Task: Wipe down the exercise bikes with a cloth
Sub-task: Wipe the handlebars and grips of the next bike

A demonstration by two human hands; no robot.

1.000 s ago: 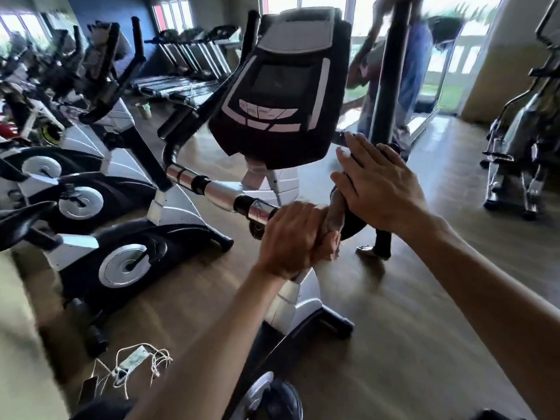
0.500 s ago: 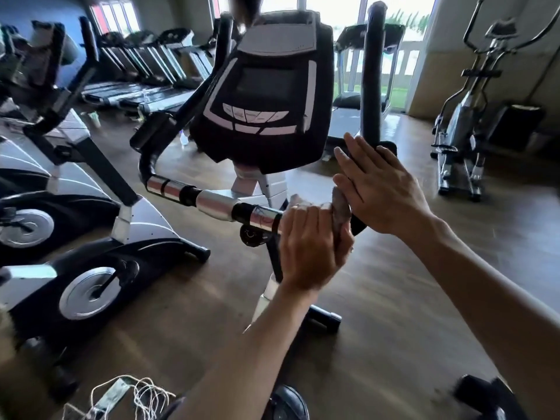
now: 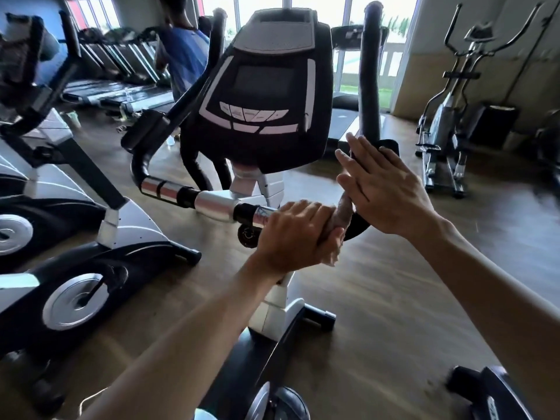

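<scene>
1. Several exercise bikes stand in this room, and you are working on only one of them, the nearest exercise bike [image 3: 272,304]; I judge the task to be at an early stage, since the neighbouring bikes [image 3: 91,237] to your left show no cloth on them and nothing tells whether they are wiped.
2. Around you the room is a gym with a brown wooden floor [image 3: 394,298], treadmills [image 3: 121,89] along the far windows, an elliptical trainer [image 3: 448,122] at the right wall, and another person [image 3: 185,59] standing beyond the console.
3. Your bike's console [image 3: 263,95] is dark and glossy; whether it has been wiped you cannot tell from here.
4. Its handlebar [image 3: 212,203] has smooth chrome sections and black rubber grips, so expect the cloth to slide on metal and drag on rubber.
5. Your right hand [image 3: 385,192] lies flat, fingers straight, pressed against the bar's right upright grip [image 3: 371,71], holding nothing.
6. Your left hand [image 3: 297,234] is curled tight around the cloth [image 3: 341,216], a twisted brownish roll held against the bar's right bend, between your two hands.
7. Left to do, in my judgement: the remaining bar, console, frame, then the other bikes.
</scene>
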